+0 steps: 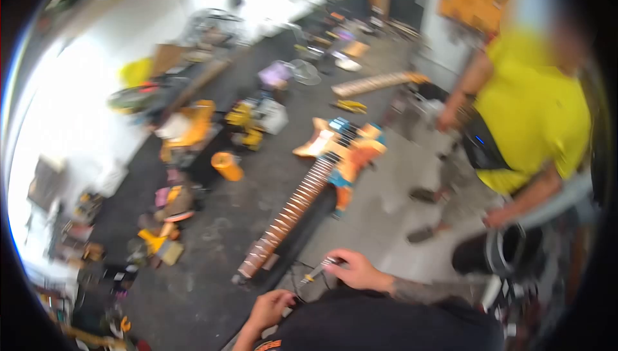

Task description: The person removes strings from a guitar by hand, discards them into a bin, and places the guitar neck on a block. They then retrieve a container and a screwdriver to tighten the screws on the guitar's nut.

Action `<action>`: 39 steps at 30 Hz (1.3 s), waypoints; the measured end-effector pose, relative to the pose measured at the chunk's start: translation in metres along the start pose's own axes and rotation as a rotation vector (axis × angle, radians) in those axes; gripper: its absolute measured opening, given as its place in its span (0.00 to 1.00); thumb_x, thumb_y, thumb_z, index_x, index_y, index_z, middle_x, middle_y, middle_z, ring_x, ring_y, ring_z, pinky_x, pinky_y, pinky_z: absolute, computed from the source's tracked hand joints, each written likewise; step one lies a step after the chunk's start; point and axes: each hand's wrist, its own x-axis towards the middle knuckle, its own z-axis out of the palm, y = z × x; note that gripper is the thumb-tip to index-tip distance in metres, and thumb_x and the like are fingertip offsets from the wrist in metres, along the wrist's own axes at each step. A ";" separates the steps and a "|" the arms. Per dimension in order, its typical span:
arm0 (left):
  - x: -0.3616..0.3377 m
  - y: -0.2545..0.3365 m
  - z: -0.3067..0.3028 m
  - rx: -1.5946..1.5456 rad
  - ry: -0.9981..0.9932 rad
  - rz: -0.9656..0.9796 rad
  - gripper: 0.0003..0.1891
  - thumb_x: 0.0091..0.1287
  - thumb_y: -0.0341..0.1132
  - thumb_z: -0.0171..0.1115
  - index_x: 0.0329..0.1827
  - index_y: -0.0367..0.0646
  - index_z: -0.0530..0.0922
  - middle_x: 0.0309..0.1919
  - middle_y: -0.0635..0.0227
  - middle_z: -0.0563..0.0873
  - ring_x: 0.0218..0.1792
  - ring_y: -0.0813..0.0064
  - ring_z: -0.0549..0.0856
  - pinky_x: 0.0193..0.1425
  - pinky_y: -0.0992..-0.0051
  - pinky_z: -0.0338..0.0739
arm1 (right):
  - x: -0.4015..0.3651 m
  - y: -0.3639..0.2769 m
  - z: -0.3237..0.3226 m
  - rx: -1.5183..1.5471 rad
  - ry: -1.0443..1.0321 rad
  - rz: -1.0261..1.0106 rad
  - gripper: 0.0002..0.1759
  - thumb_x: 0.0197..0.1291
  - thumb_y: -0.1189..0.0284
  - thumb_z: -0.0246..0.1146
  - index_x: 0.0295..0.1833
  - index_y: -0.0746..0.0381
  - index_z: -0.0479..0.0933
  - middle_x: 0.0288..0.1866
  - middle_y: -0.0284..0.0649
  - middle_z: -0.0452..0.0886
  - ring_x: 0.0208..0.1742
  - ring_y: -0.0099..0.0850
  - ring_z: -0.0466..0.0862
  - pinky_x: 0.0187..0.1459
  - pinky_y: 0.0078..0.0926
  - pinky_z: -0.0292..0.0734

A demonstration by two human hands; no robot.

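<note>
In the head view, my right hand (355, 270) pinches a small slim object (311, 277), silvery with a yellowish part, too blurred to name. My left hand (269, 310) is low in front of my dark shirt, fingers curled together; whatever it may hold is hidden. Between and beside my hands runs a thin black cable (298, 278). Just beyond them lies an electric guitar (297, 205) on the dark workbench (212, 241), its fretted neck toward me and its orange, cream and blue body farther off. Neither hand touches the guitar.
Along the bench's left stand an orange cylinder (227, 166), a yellow-black power tool (243, 124) and a brush (162, 246). Farther back are yellow-handled pliers (351, 106) and a loose guitar neck (376, 83). A person in a yellow shirt (537, 106) stands at right.
</note>
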 end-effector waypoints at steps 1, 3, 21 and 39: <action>-0.002 0.020 -0.004 0.093 -0.033 -0.005 0.12 0.78 0.37 0.60 0.51 0.41 0.88 0.39 0.67 0.92 0.40 0.78 0.89 0.49 0.73 0.83 | 0.001 0.005 -0.002 0.034 -0.018 0.004 0.12 0.71 0.70 0.68 0.55 0.64 0.82 0.46 0.36 0.84 0.46 0.22 0.83 0.51 0.24 0.79; 0.009 -0.003 -0.001 0.063 -0.028 0.097 0.15 0.80 0.43 0.59 0.53 0.41 0.86 0.40 0.66 0.92 0.42 0.75 0.89 0.50 0.72 0.83 | 0.008 0.021 0.000 0.201 -0.050 0.092 0.13 0.71 0.75 0.66 0.58 0.64 0.78 0.46 0.34 0.83 0.48 0.21 0.81 0.53 0.23 0.79; -0.359 0.214 -0.392 0.768 1.964 0.386 0.18 0.72 0.42 0.66 0.59 0.41 0.85 0.44 0.58 0.91 0.42 0.67 0.89 0.47 0.69 0.82 | 0.060 -0.010 0.008 0.023 0.078 -0.173 0.18 0.83 0.62 0.51 0.47 0.65 0.76 0.44 0.40 0.84 0.42 0.29 0.81 0.49 0.32 0.79; -0.490 0.198 -0.592 0.617 1.960 0.513 0.26 0.65 0.45 0.76 0.64 0.46 0.84 0.54 0.55 0.89 0.55 0.64 0.88 0.61 0.67 0.78 | 0.007 0.006 0.116 -0.043 0.336 0.069 0.17 0.81 0.61 0.54 0.51 0.65 0.79 0.41 0.39 0.86 0.40 0.30 0.84 0.46 0.32 0.82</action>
